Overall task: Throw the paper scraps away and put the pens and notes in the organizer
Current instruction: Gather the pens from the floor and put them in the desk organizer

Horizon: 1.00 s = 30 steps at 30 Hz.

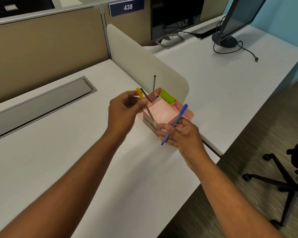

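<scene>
Over at the left of the frame a long grey metal cable-tray lid lies flush in the white desk top, with a tan fabric partition panel standing behind it. Moving toward the centre, the left hand hovers above the desk, fingers curled and pinched around a pen with a yellow cap and a clear barrel; the cap pokes up past the knuckles and the barrel slants down to the right, in front of the organizer's near-left corner. Just right of that hand sits the pink plastic desk organizer, tucked against the curved cream divider board. In its back-left compartment stand slim dark pens, one upright and tall, the others leaning. A lime-green sticky note pad fills the compartment to the right of them, and the wide middle tray shows bare pink. Right of centre, the right hand is held just in front of the organizer, fingers loosely bent and gripping a blue pen that angles up over the organizer's right edge. Upper right, two dark monitors stand on the neighbouring desk, and at the lower right a black wheeled chair base rests on the floor.
</scene>
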Each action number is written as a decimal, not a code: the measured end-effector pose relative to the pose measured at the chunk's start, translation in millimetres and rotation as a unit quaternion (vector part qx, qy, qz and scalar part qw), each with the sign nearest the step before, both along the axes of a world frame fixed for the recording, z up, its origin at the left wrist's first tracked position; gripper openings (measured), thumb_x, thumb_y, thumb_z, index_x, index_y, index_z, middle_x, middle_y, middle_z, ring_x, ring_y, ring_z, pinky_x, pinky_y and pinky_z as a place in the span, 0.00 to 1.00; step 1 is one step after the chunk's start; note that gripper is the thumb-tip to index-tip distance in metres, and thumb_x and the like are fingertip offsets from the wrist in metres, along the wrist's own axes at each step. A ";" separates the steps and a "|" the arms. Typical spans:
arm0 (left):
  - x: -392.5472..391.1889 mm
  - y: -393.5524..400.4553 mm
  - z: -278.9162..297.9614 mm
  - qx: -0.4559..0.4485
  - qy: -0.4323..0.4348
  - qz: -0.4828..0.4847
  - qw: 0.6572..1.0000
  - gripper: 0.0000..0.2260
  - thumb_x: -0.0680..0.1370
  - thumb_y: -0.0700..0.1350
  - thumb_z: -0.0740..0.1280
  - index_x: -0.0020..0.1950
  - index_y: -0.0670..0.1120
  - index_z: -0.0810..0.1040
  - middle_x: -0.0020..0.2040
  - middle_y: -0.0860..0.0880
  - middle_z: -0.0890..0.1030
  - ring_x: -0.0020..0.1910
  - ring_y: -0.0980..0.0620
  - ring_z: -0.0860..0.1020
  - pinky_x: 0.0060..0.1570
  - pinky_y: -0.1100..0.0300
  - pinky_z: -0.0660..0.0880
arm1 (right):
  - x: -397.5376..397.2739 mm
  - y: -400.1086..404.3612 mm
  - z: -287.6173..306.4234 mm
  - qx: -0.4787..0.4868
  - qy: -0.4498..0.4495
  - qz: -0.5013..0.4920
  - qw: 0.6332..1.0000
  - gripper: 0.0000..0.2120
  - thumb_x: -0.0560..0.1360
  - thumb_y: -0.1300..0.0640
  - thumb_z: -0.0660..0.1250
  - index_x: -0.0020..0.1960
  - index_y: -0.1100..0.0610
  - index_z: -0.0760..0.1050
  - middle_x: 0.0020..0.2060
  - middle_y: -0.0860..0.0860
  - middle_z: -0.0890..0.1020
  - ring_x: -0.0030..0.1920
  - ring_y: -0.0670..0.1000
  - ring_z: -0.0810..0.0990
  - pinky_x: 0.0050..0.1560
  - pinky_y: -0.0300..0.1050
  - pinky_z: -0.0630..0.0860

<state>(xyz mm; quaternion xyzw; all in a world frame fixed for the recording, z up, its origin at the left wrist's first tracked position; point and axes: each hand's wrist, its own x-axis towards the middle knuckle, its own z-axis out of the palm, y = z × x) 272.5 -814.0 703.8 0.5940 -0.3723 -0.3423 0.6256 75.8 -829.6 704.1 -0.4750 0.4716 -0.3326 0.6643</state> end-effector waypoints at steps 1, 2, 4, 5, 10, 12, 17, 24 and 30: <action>6.9 -4.9 -1.2 -0.006 -0.023 0.039 0.999 0.11 0.76 0.41 0.78 0.58 0.48 0.85 0.46 0.47 0.89 0.45 0.52 0.88 0.48 0.58 0.85 | -0.8 -0.9 -1.5 0.001 0.001 -0.006 1.000 0.09 0.81 0.60 0.69 0.61 0.57 0.77 0.55 0.54 0.87 0.49 0.54 0.90 0.46 0.42 0.86; 13.0 -10.4 -3.2 -0.006 -0.052 0.074 0.996 0.13 0.76 0.42 0.78 0.60 0.47 0.84 0.46 0.47 0.89 0.45 0.52 0.88 0.49 0.58 0.85 | -1.3 -1.5 -3.3 0.005 0.002 -0.013 1.000 0.10 0.81 0.59 0.68 0.62 0.59 0.78 0.53 0.52 0.88 0.50 0.54 0.90 0.46 0.43 0.86; 22.6 -21.8 -9.1 0.003 -0.104 0.122 0.987 0.14 0.76 0.44 0.78 0.62 0.46 0.84 0.49 0.48 0.88 0.47 0.53 0.88 0.53 0.57 0.85 | -0.8 -1.4 -5.8 0.011 -0.001 -0.025 1.000 0.13 0.82 0.59 0.67 0.64 0.63 0.77 0.50 0.49 0.89 0.49 0.52 0.90 0.47 0.42 0.86; 26.0 -27.6 -13.1 0.005 -0.121 0.136 0.983 0.15 0.77 0.44 0.78 0.62 0.45 0.84 0.50 0.48 0.88 0.48 0.54 0.88 0.55 0.57 0.85 | -0.1 -0.8 -6.7 0.008 -0.001 -0.030 1.000 0.13 0.83 0.59 0.67 0.65 0.64 0.77 0.49 0.49 0.89 0.49 0.52 0.90 0.47 0.42 0.86; 27.6 -51.9 -38.5 0.030 -0.172 0.143 0.974 0.13 0.78 0.43 0.76 0.62 0.44 0.84 0.51 0.50 0.88 0.49 0.56 0.86 0.57 0.64 0.83 | 5.1 0.8 -10.8 -0.017 0.013 -0.046 0.999 0.12 0.82 0.58 0.68 0.64 0.61 0.77 0.58 0.54 0.86 0.51 0.52 0.90 0.51 0.45 0.86; 24.2 -58.8 -51.4 0.059 -0.190 0.130 0.971 0.13 0.78 0.44 0.76 0.61 0.45 0.84 0.51 0.50 0.88 0.49 0.56 0.86 0.56 0.60 0.83 | 6.6 0.4 -11.6 -0.021 0.024 -0.049 0.998 0.08 0.82 0.57 0.68 0.60 0.57 0.78 0.60 0.54 0.85 0.50 0.50 0.90 0.50 0.43 0.86; 19.0 -65.3 -75.7 0.144 -0.231 0.099 0.957 0.16 0.79 0.50 0.76 0.64 0.46 0.85 0.60 0.48 0.85 0.63 0.47 0.80 0.62 0.50 0.78 | 7.6 1.5 -13.1 -0.045 0.049 -0.061 0.996 0.02 0.81 0.56 0.69 0.54 0.50 0.79 0.55 0.51 0.87 0.49 0.49 0.90 0.54 0.47 0.86; 7.5 -33.3 -41.9 0.083 -0.111 0.157 0.978 0.25 0.78 0.54 0.75 0.73 0.53 0.75 0.62 0.51 0.77 0.49 0.59 0.78 0.44 0.75 0.74 | 19.9 -2.7 -7.7 -0.092 0.088 -0.043 0.991 0.03 0.78 0.57 0.73 0.49 0.49 0.82 0.40 0.44 0.88 0.44 0.51 0.90 0.52 0.51 0.87; -4.7 2.6 9.2 0.008 -0.163 -0.116 0.980 0.18 0.76 0.54 0.77 0.66 0.54 0.84 0.51 0.57 0.87 0.48 0.57 0.84 0.43 0.68 0.79 | 41.5 -9.4 1.5 -0.161 0.130 0.017 0.978 0.07 0.79 0.56 0.72 0.57 0.55 0.83 0.49 0.51 0.87 0.42 0.44 0.89 0.40 0.36 0.84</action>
